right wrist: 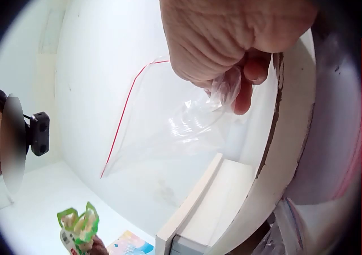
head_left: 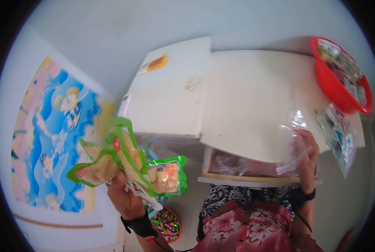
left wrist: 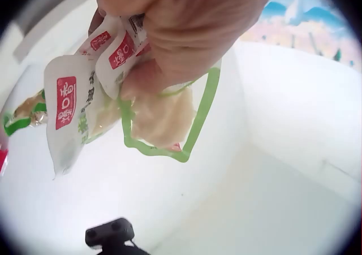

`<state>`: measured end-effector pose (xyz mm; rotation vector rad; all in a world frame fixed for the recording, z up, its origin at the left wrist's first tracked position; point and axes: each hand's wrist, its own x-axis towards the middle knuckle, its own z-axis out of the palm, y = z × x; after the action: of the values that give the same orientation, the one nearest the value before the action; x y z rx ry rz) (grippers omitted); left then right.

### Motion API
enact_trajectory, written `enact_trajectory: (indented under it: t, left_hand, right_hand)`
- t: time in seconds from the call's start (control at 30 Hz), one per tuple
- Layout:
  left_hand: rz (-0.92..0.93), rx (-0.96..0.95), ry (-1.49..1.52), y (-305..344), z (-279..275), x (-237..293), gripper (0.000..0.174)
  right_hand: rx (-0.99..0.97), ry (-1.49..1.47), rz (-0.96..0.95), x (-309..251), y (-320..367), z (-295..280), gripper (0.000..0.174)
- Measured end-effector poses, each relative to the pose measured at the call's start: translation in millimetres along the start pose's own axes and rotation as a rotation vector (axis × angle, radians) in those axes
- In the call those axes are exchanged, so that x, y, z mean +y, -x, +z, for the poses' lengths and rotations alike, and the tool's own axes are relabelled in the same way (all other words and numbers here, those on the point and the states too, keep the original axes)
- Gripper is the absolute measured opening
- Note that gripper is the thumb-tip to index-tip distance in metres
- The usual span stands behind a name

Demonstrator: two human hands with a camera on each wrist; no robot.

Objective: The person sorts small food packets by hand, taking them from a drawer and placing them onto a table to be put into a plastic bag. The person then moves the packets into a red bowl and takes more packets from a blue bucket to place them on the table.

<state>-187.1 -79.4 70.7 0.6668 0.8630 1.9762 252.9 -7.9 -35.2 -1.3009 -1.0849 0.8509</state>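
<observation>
My left hand (head_left: 126,199) grips a fanned bunch of green-edged, sealed snack packets (head_left: 130,157), raised left of the table. Their white printed backs and a pale filling show in the left wrist view, where a packet (left wrist: 164,122) hangs below the fingers. A further green-edged packet (head_left: 167,178) with chunky pieces overlaps the bunch's right side. Over the front right of the tabletop, my right hand (head_left: 308,153) pinches a clear zip bag (right wrist: 192,122) with a red seal line. The bag looks flat, bunched up where the fingers hold it.
Below the tabletop (head_left: 250,96), a pulled-out drawer (head_left: 246,180) holds clear plastic bags. A red basket (head_left: 342,90) of packets stands at the back right, with a filled clear bag (head_left: 342,140) over the edge nearby. A tub of colourful wrapped sweets (head_left: 168,224) sits low left.
</observation>
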Motion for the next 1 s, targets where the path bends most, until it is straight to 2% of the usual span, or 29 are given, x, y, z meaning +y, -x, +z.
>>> enact_trajectory:
  t: [0.1,0.2,0.27,0.37,0.43,0.47,0.5,0.57,0.67,0.77,0.97,1.0]
  left_hand:
    - [-0.059,-0.086,-0.103,-12,71,-45,0.057]
    - [-0.187,-0.148,-0.313,-14,160,-99,0.058]
    - [-0.184,-0.379,-0.217,-32,186,-147,0.060]
    - [-0.247,-0.421,-0.125,-45,218,-198,0.046]
    - [-0.273,-0.402,-0.182,-69,213,-235,0.042]
    - [-0.283,-0.387,-0.211,-80,208,-251,0.040]
    - [-0.304,-0.356,-0.219,-87,205,-263,0.040]
    - [-0.343,-0.289,-0.238,-99,199,-280,0.039]
    - [-0.493,-0.299,-0.248,-111,190,-290,0.038]
    - [-0.606,-0.327,-0.254,-111,186,-286,0.036]
    - [-0.505,-0.381,-0.438,-70,186,-244,0.029]
    - [-0.479,-0.364,-0.398,-65,174,-246,0.046]
  right_hand:
    - [-0.026,-0.074,-0.020,-5,0,-4,0.021]
    - [-0.021,-0.165,-0.087,1,0,-7,0.022]
    - [0.000,-0.193,-0.091,2,1,-11,0.021]
    - [0.025,-0.219,-0.111,9,0,-11,0.026]
    - [0.042,-0.196,-0.156,13,0,-10,0.029]
    - [0.046,-0.170,-0.171,12,0,-9,0.038]
    - [0.039,-0.131,-0.194,14,-1,-11,0.041]
    - [0.020,-0.056,-0.240,18,-2,-11,0.045]
    - [0.041,-0.087,-0.251,14,-2,-10,0.049]
    - [0.032,-0.154,-0.193,9,0,-10,0.046]
    - [0.043,-0.148,-0.143,14,0,-11,0.039]
    - [0.056,-0.151,-0.123,15,0,-14,0.038]
